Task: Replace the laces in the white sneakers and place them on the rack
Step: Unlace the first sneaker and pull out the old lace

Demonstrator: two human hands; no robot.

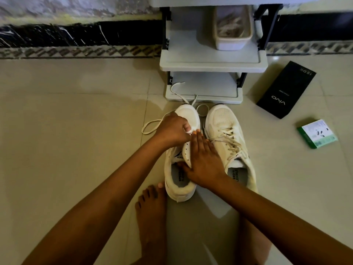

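Note:
Two white sneakers stand side by side on the tiled floor, toes toward the rack. The left sneaker (188, 114) has open eyelets; a loose white lace (152, 124) trails from it to the left and toward the rack. My left hand (174, 130) pinches the lace end at the sneaker's front eyelets. My right hand (203, 159) lies flat over that sneaker's tongue, thumb inside its opening. The right sneaker (225, 134) is laced. The grey shoe rack (212, 64) stands just beyond the toes.
A white bin (232, 42) with pale strands inside sits on the rack's middle shelf. A black phone box (286, 90) and a green-white small box (317, 133) lie on the floor at right. A coiled lace ring (202, 109) rests between the toes. My bare foot (150, 209) is beside the left sneaker's heel.

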